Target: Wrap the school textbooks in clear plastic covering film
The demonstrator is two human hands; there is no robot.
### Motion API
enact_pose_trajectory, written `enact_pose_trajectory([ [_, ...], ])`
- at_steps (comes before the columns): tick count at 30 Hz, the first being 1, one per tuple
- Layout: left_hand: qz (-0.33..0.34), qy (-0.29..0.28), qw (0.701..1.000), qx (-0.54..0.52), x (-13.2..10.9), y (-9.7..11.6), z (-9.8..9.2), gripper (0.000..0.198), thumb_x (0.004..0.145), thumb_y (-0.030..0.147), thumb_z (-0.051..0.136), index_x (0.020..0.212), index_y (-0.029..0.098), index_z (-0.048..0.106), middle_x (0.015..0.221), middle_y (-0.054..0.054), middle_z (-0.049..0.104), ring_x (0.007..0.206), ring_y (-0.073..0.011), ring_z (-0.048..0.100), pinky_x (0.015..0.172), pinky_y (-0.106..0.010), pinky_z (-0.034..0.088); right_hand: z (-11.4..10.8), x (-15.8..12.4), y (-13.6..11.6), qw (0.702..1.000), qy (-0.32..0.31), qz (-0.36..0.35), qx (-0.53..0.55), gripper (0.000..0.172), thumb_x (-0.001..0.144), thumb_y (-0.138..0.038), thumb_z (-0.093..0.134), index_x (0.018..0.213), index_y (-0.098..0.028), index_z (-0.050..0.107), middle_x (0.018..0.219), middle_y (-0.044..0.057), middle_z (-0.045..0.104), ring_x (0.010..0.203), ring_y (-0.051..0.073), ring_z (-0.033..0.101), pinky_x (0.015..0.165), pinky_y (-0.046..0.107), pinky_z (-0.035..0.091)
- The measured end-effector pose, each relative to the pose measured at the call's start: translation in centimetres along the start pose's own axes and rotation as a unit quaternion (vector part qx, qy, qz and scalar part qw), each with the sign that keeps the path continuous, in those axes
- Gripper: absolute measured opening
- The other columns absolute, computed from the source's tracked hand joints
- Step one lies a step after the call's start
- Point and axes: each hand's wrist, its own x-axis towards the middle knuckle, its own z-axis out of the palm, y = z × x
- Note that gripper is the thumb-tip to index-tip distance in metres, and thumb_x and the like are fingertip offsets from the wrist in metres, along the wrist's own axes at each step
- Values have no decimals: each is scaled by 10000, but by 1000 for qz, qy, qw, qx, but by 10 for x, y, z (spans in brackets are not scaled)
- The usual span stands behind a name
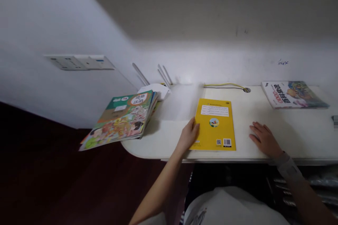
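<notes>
In the head view, the yellow paperback (219,134) lies flat on the white table (158,146), barcode side up, close to the near edge, its long axis running near to far. The left hand (188,136) is the nearer one, touching the book's left edge with curled fingers; whether its grip pinches the book, I cannot tell. The right hand (265,141), grip wide and holding nothing, rests right of the book, apart from it. A textbook stack (123,119) sits left.

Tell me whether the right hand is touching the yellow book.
Apart: the head view shows bare white desk between the right hand and the yellow book.
</notes>
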Motion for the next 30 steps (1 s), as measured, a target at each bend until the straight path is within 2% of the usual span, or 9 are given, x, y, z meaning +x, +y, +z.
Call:
enact_pose_trajectory([
  [2,42,62,980,185,-4,-3,2,438,852,303,455,1260,145,474,1231,-151,590,1136,-280,553,959,-447,433,-2,0,-3,1000,7,3,-1,427,926,-392,363,1254,-180,535,1334,140,519,1262,263,439,1025,490,319],
  [4,65,100,936,331,-10,-3,6,454,858,299,464,1271,108,463,1308,-195,518,1222,-295,476,1014,-457,373,-6,1,-13,1000,16,-1,-5,420,930,-371,360,1258,-174,533,1337,141,516,1270,262,431,1035,490,310],
  [6,62,108,900,418,-17,-3,11,486,870,332,466,1283,76,444,1360,-231,454,1270,-316,419,1021,-469,359,-12,3,-31,1000,13,-27,-6,413,934,-350,360,1262,-163,527,1357,137,498,1288,257,409,1051,486,293],
  [8,48,103,880,462,-23,-3,16,519,881,381,455,1292,64,435,1391,-242,412,1299,-336,376,1023,-483,350,-18,6,-53,997,-1,-71,3,417,935,-344,368,1278,-154,510,1382,131,472,1310,254,378,1068,487,273],
  [11,26,93,869,485,-31,-4,21,542,896,404,423,1305,48,427,1422,-240,369,1331,-359,317,1047,-504,308,-22,10,-82,992,-22,-118,23,434,931,-354,384,1306,-159,483,1405,130,443,1329,260,347,1078,507,256],
  [14,14,89,876,474,-35,-6,22,541,905,412,396,1319,65,422,1444,-226,340,1347,-353,289,1053,-511,298,-18,12,-96,991,-35,-126,39,439,924,-380,401,1304,-177,487,1392,124,462,1317,267,365,1071,529,263],
  [22,19,106,897,429,-34,-13,20,536,914,427,362,1338,102,404,1448,-207,342,1348,-345,292,1047,-541,292,-6,9,-95,992,-32,-115,50,425,917,-378,418,1290,-194,506,1360,98,504,1287,252,408,1054,506,308],
  [27,9,102,893,438,-36,-3,20,521,917,418,369,1327,100,421,1456,-206,327,1360,-360,256,1050,-559,279,-6,9,-95,992,-32,-118,40,423,925,-381,404,1276,-171,514,1370,97,493,1285,251,411,1063,486,299],
  [30,29,99,894,437,-37,6,19,509,913,378,400,1330,86,413,1449,-223,326,1372,-356,221,1068,-572,242,-6,9,-95,991,-33,-119,43,424,922,-381,410,1276,-170,513,1366,97,497,1285,250,412,1064,485,298],
])
